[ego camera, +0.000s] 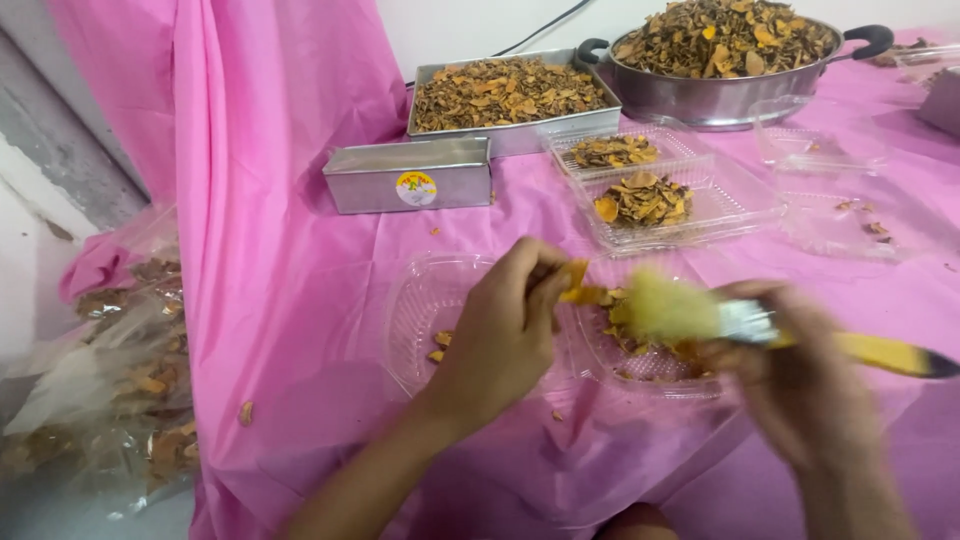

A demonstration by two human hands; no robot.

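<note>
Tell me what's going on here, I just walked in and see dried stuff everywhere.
A person's left hand pinches an orange dried slice over an open clear plastic container. The right hand holds a yellow-handled brush against it. A pan and metal tray of dried slices sit behind on the pink tablecloth.

We see a thin orange-yellow dried chip [577, 291] held upright over an open clear plastic clamshell tray [440, 300]. Against it sweeps a yellow-handled brush [720, 318] with pale bristles, blurred, seemingly touching the chip.
</note>
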